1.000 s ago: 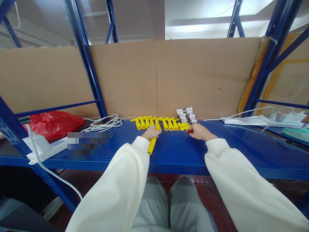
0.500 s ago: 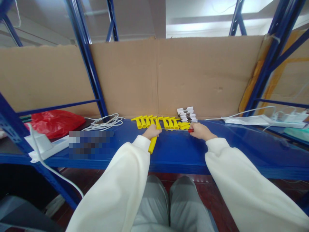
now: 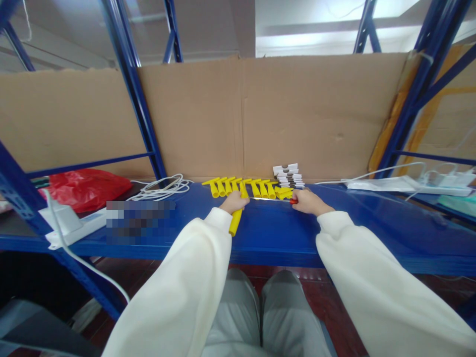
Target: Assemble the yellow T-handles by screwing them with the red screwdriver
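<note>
My left hand (image 3: 235, 202) is closed around a yellow tube-shaped piece (image 3: 235, 223), whose lower end sticks out below my fingers. My right hand (image 3: 308, 201) is wrapped round the red handle of a screwdriver (image 3: 275, 200). Its thin metal shaft reaches left to the yellow piece at my left fingers; the tip is hidden there. Behind my hands, several similar yellow pieces (image 3: 262, 190) lie in a row. White and dark small parts (image 3: 288, 176) are stacked at the row's right end.
Cardboard (image 3: 201, 124) stands along the back of the blue shelf (image 3: 275, 238). On the left are coiled white cable (image 3: 163, 188), a red plastic bag (image 3: 89, 187) and a power strip (image 3: 85, 224). Another strip (image 3: 435, 190) lies far right. Blue posts flank the cardboard.
Both hands keep nearly the same place and hold. The screwdriver's shaft looks brighter and slightly shifted; the rest has not visibly moved.
</note>
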### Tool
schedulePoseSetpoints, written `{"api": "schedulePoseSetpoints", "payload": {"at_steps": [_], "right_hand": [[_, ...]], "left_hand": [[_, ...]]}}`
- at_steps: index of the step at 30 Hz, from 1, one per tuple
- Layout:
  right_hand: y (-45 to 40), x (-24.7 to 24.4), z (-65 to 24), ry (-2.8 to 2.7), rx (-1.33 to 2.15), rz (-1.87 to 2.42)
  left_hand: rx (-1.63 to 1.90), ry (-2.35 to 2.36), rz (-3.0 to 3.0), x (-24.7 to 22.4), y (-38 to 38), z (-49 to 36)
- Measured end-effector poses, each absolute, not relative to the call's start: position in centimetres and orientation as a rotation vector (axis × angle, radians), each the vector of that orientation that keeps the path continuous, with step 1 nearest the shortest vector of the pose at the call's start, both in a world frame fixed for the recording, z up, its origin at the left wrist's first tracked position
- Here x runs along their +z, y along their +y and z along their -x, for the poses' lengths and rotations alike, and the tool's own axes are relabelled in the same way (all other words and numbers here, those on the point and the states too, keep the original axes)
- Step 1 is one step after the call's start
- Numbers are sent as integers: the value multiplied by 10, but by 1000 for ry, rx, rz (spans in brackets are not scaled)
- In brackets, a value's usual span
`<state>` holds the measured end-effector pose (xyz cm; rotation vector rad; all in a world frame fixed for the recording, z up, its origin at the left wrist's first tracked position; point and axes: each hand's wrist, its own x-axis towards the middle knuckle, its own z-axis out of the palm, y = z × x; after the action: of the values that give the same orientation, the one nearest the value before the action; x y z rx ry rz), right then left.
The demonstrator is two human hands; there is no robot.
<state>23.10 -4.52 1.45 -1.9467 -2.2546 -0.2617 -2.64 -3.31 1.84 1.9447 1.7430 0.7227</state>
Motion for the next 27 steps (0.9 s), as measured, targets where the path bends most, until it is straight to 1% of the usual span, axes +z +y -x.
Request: {"api": "schedulePoseSetpoints", "payload": {"at_steps": [22,27], "right_hand": [[-40,12,-240,-2154,-247,1979],[-41,14,-245,-2185,-214,1932]], "left_hand": [[722,1738,-1942,23,-37,24],[735,1739,-1928,21,-35,24]]}}
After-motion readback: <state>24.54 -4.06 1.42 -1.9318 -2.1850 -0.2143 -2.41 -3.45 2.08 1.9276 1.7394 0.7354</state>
